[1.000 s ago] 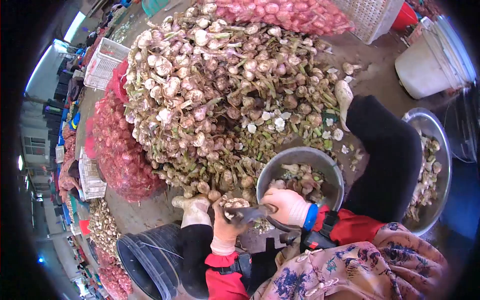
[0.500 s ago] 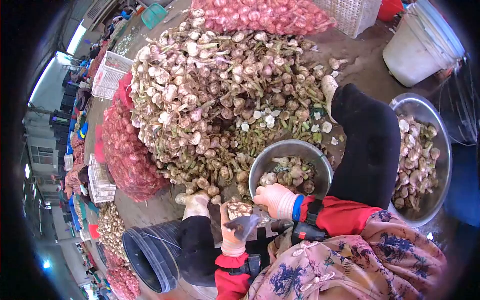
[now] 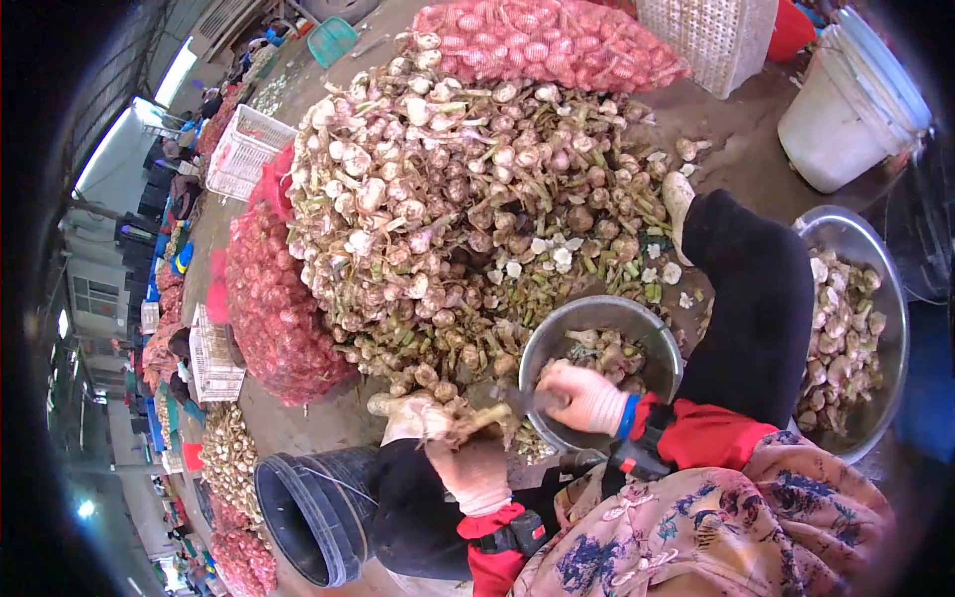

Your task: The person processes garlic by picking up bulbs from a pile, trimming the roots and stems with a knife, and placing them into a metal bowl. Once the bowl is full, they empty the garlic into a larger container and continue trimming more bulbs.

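My left hand [image 3: 470, 472], in a pale glove, is closed around garlic with a dry brown stalk [image 3: 479, 424] sticking out toward the right. My right hand [image 3: 589, 400], gloved too, is closed over the near left rim of a steel bowl [image 3: 672, 382]. A dark, blurred object [image 3: 545, 399] shows at its fingertips; I cannot tell what it is. Several garlic bulbs [image 3: 609, 350] lie in that bowl, between my legs. Beyond both hands rises a large heap of garlic with stalks [image 3: 398, 219].
A wider steel basin [image 3: 897, 328] of trimmed garlic stands right of my leg. At lower left a black bucket [image 3: 298, 517] lies tilted. Red mesh sacks [image 3: 274, 298] and white crates [image 3: 249, 149] flank the heap. A white bucket [image 3: 831, 119] is at upper right.
The view has shifted, so the scene sits lower and further right. My left hand has turned over, and a stalk now shows from its fingers. My right hand stays by the bowl's rim.
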Available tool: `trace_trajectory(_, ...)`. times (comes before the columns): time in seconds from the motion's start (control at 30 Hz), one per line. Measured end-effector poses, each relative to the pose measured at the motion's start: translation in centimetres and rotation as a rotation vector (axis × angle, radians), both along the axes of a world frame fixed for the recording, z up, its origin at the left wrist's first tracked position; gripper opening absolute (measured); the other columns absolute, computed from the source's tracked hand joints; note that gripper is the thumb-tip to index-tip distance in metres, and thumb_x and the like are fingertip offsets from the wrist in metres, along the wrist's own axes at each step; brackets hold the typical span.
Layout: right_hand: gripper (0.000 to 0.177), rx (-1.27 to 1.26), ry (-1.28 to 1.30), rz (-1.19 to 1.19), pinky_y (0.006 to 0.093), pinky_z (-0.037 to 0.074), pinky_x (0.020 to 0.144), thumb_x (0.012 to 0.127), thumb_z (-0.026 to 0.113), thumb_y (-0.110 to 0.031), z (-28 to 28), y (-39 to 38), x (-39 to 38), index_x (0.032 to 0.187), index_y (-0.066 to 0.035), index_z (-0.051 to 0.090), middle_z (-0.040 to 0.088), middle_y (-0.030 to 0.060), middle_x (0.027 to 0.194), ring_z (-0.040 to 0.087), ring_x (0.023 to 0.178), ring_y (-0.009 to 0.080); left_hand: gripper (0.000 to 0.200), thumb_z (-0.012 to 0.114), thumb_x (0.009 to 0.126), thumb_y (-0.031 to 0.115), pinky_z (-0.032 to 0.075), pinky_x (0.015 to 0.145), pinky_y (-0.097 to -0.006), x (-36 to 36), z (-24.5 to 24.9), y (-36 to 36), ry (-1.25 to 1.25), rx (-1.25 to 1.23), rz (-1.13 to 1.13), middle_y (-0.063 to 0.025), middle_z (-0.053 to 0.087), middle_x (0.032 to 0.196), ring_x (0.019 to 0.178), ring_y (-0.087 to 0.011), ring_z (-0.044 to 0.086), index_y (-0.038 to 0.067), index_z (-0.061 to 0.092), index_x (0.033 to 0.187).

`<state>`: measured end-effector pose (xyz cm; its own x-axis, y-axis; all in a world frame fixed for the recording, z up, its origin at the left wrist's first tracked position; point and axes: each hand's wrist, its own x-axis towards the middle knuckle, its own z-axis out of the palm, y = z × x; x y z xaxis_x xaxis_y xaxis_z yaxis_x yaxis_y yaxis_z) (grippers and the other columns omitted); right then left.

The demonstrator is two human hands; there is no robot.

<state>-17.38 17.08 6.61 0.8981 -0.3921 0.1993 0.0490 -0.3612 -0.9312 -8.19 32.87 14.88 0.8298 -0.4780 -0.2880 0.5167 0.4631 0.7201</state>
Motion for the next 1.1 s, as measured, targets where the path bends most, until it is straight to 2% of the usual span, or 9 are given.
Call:
trace_trajectory(0.33,0.021,-0.061,0.090,0.000,0.0425,0.048,0.073,0.072,0.061,-0.008,-2.9,0.3,1.8,0.093,-0.006,0.060,0.058,0.0154,0.090,0.057,0.086,0.0376,0.033,0.050,0.085,0.043,0.049,0.064,-0.0288,-2.0,1.9,-5.9,0.204,-0.078,0.306,-0.0006,0.060,0.091,0.086,-0.0153,0.055,0.013,0.059,0.094)
trace_trajectory(0.37,0.024,0.043,0.534,0.040,0.0412,0.048,0.078,0.074,0.060,-0.011,-1.8,-0.9,1.3,0.098,-0.007,0.061,0.062,0.0164,0.096,0.058,0.093,0.0382,0.032,0.059,0.085,0.034,0.050,0.070,-0.0328,-0.1,-3.0,-2.6,0.008,0.242,0.452,-0.0050,0.056,0.091,0.076,-0.0204,0.058,0.004,0.053,0.094)
trace_trajectory(0.4,0.031,0.369,0.388,0.015,0.0388,0.048,0.083,0.072,0.062,-0.013,-14.9,0.7,1.3,0.103,-0.007,0.061,0.063,0.0180,0.102,0.059,0.099,0.0369,0.032,0.059,0.085,0.034,0.050,0.070,-0.0328,0.0,-2.2,-3.3,0.005,0.237,0.451,-0.0050,0.056,0.091,0.076,-0.0204,0.058,0.004,0.053,0.094)
trace_trajectory(0.47,0.039,0.390,0.773,-0.236,0.0368,0.048,0.086,0.069,0.065,-0.015,-10.0,-1.5,1.3,0.107,-0.007,0.061,0.065,0.0185,0.102,0.060,0.100,0.0341,0.020,0.054,0.085,0.023,0.050,0.069,-0.0323,-0.4,0.9,-4.8,0.303,-0.308,-0.065,-0.0078,0.057,0.083,0.074,-0.0230,0.058,0.004,0.049,0.086)
trace_trajectory(0.5,0.041,0.431,0.704,-0.299,0.0361,0.047,0.087,0.068,0.066,-0.016,-7.4,-2.3,1.6,0.107,-0.005,0.060,0.064,0.0189,0.103,0.060,0.100,0.0332,0.016,0.054,0.085,0.022,0.047,0.059,-0.0274,-1.2,1.6,-5.7,0.012,0.258,-0.166,-0.0010,0.049,0.076,0.073,-0.0135,0.053,0.011,0.046,0.075)
trace_trajectory(0.7,0.027,0.816,0.242,-0.529,0.0254,0.047,0.078,0.069,0.065,0.002,-2.8,-4.7,2.8,0.094,-0.001,0.059,0.064,0.0041,0.089,0.060,0.087,0.0129,0.034,0.069,0.081,0.015,0.046,0.072,-0.0268,3.4,-12.3,-2.8,-0.238,0.893,-0.414,-0.0050,0.061,0.095,0.080,-0.0146,0.056,0.003,0.056,0.111)
trace_trajectory(0.83,0.024,0.863,0.291,-0.523,0.0252,0.046,0.074,0.071,0.066,0.000,-2.9,-4.5,3.3,0.094,-0.003,0.059,0.063,0.0015,0.087,0.058,0.080,0.0106,0.029,0.066,0.083,0.023,0.044,0.060,-0.0372,11.4,-16.8,-2.6,0.199,0.654,0.024,-0.0036,0.056,0.076,0.062,-0.0194,0.051,0.009,0.059,0.107)
trace_trajectory(0.9,0.025,0.908,0.308,-0.513,0.0258,0.046,0.074,0.071,0.068,0.000,-3.1,-4.1,3.6,0.094,-0.003,0.059,0.062,0.0012,0.086,0.058,0.079,0.0108,0.036,0.063,0.084,0.031,0.048,0.068,-0.0395,15.5,-27.2,2.5,0.447,0.756,0.111,-0.0080,0.062,0.091,0.078,-0.0233,0.057,0.006,0.058,0.110)
trace_trajectory(1.1,0.028,0.964,0.474,-0.453,0.0256,0.047,0.071,0.071,0.070,-0.002,-3.5,-3.8,3.9,0.097,-0.003,0.061,0.062,0.0016,0.084,0.057,0.076,0.0106,0.044,0.056,0.088,0.024,0.042,0.091,-0.0327,19.4,-28.5,-3.2,0.069,1.081,-0.278,-0.0118,0.051,0.133,0.115,-0.0232,0.050,0.002,0.050,0.126)
